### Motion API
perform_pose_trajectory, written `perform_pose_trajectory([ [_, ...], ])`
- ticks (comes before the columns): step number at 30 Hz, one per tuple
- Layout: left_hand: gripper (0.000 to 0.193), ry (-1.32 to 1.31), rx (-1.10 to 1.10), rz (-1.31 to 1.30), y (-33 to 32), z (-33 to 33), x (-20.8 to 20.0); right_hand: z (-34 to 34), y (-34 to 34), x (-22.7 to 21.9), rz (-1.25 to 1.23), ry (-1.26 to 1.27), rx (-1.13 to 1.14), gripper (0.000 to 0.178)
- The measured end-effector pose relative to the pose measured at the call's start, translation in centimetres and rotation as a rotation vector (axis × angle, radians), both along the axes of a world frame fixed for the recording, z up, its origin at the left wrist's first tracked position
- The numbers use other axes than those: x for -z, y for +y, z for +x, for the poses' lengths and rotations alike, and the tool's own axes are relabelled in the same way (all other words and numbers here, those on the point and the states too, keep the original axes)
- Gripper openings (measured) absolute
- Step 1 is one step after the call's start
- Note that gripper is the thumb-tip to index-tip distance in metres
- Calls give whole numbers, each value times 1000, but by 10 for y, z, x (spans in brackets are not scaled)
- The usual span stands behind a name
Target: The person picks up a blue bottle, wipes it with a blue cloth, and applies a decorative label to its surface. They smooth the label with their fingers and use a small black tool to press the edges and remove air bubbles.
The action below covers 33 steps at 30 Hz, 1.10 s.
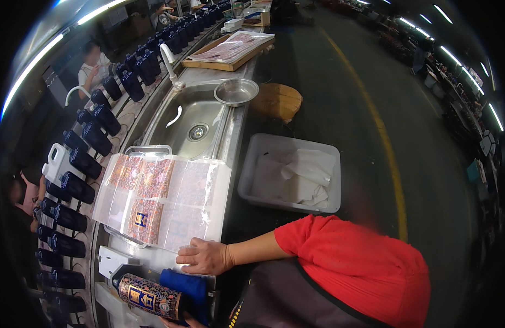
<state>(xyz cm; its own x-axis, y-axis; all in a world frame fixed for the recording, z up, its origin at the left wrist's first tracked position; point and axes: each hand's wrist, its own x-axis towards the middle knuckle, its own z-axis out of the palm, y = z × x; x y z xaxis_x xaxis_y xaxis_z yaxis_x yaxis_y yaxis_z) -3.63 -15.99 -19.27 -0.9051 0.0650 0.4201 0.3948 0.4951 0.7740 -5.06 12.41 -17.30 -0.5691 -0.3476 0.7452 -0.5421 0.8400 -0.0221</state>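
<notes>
At the lower edge my left hand (188, 322), only partly visible, is closed on the base end of a dark bottle (148, 295). The bottle lies tilted, its neck away from me, wrapped in a floral pattern with a blue and gold panel. My right hand (206, 257) has its fingers curled at the near corner of a decal sheet (189, 191); what they hold, if anything, is hidden. Patterned pieces show at the sheet's far side, beside paler sections. The sheet lies over a metal tray (148, 149). A blue cloth (185, 288) rests between the bottle and my right hand.
Beyond the sheet is a steel sink (181, 123) with a white faucet (170, 65) and a metal bowl (236, 92) on its rim. A plastic bin (289, 174) of white paper stands beside the bench. Rows of dark blue bottles (71, 217) line the bench's far side, with people behind.
</notes>
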Motion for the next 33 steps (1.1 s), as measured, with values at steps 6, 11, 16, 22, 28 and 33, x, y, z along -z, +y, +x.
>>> perform_pose_trajectory([
  [6,89,-59,-49,5,7,12,-10,2,7,-2,-7,-31,-22,18],
  [11,76,95,-33,-44,4,1,0,2,11,-5,-26,-22,-43,18],
  [16,68,82,-22,51,7,0,6,4,17,-8,-37,-13,-54,17],
  [22,71,65,-33,48,17,11,-10,8,23,-13,-32,-12,-57,15],
  [28,72,33,-73,-15,22,23,-23,13,32,-21,-19,-95,-95,17],
  [33,74,16,-98,-15,26,26,-25,14,36,-22,-28,-85,-92,16],
])
